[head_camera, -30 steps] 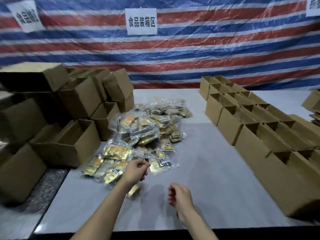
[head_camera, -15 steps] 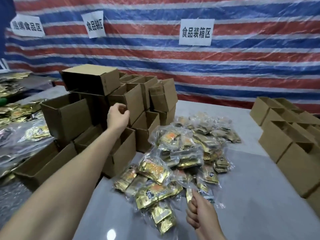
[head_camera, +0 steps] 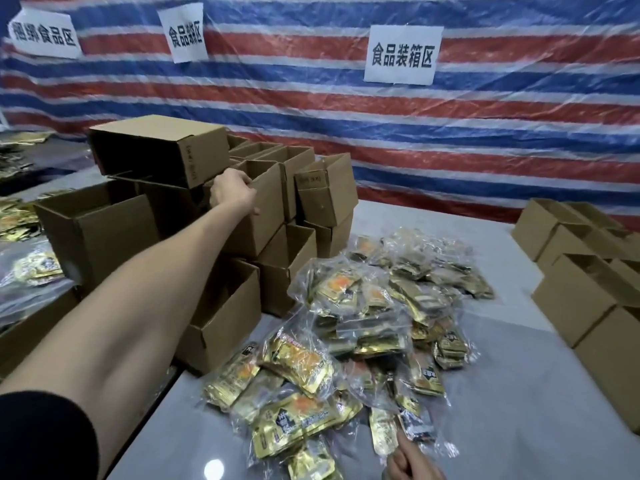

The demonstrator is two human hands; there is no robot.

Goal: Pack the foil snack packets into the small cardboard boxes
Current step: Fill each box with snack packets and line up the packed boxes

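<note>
While left grip (head_camera: 231, 192) clasps a box (head_camera: 268, 202) rim, right grip (head_camera: 412, 460) curls beside foil packets (head_camera: 360, 341); hold unclear.

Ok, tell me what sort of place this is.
Probably a makeshift food-packing station: stacked open boxes, a heap of foil packets on a table, paper signs on a striped tarp.

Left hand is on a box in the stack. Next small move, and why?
Likely lift the open box clear of the stack and set it on the table by the foil packets. The left hand grips its rim, and the packets lie in a loose pile.
</note>
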